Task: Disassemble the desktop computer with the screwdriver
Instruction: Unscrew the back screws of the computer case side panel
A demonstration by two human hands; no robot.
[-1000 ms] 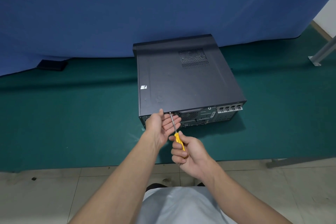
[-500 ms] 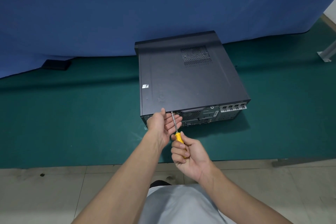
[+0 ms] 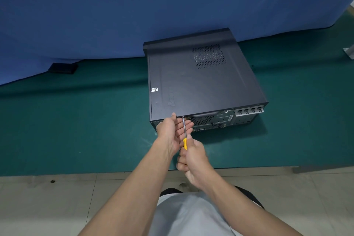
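A black desktop computer (image 3: 201,82) lies flat on the green table (image 3: 76,130), its rear panel with ports and a fan grille facing me. My right hand (image 3: 193,161) grips the yellow handle of a screwdriver (image 3: 184,132). The metal shaft points up to the top left edge of the rear panel, where its tip meets the case. My left hand (image 3: 172,130) is cupped beside and under the shaft with fingers extended, its thumb touching the case's top edge. The screw itself is too small to make out.
A blue cloth backdrop (image 3: 134,15) hangs behind the table. A small black object (image 3: 63,68) lies at the back left by the cloth. The table's near edge meets a tiled floor (image 3: 57,197). A metal leg (image 3: 349,51) shows at the far right.
My right hand has turned on the screwdriver handle, covering more of the yellow. The view has shifted a little; the left hand and the tip stay at the same spot on the case.
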